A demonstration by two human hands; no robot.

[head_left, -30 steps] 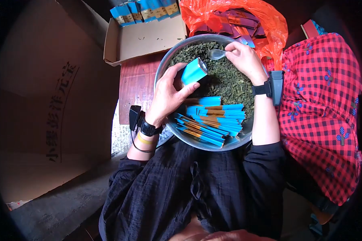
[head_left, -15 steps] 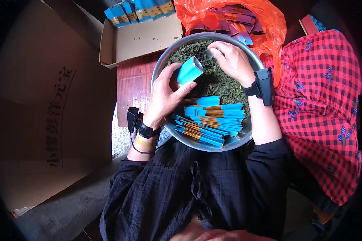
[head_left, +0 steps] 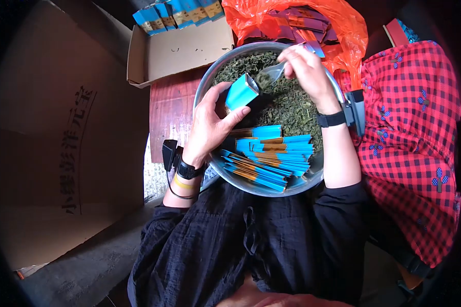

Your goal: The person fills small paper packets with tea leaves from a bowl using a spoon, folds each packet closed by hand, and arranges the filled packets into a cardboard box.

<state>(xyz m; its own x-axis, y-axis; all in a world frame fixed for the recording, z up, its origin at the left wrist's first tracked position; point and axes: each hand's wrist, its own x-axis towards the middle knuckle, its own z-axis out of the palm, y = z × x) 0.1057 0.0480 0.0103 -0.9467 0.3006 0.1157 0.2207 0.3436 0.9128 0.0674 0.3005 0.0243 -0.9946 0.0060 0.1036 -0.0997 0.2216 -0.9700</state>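
My left hand (head_left: 212,116) is wrapped round a blue packet (head_left: 241,94), its silvery mouth open and tilted up to the right. In my right hand (head_left: 306,71) is a clear spoon (head_left: 274,72) with green leaves in its bowl, close beside the packet's mouth. Both are over a metal basin (head_left: 202,84) of loose dried green leaves, apparently tea (head_left: 298,111). Flat blue and gold packets (head_left: 271,156) lie fanned in a pile on the leaves at the near side of the basin. The spoon's handle end is hidden in my fingers.
At the back left, an open cardboard tray (head_left: 182,51) holds a row of blue packets (head_left: 182,14). An orange plastic bag (head_left: 351,30) with purple packets (head_left: 305,24) lies behind the basin. A large carton (head_left: 66,138) stands left; red checked cloth (head_left: 404,138) is at right.
My right hand has lifted and shifted right, bringing the spoon up from the leaves with some in its bowl. The left hand and its packet have stayed almost still.
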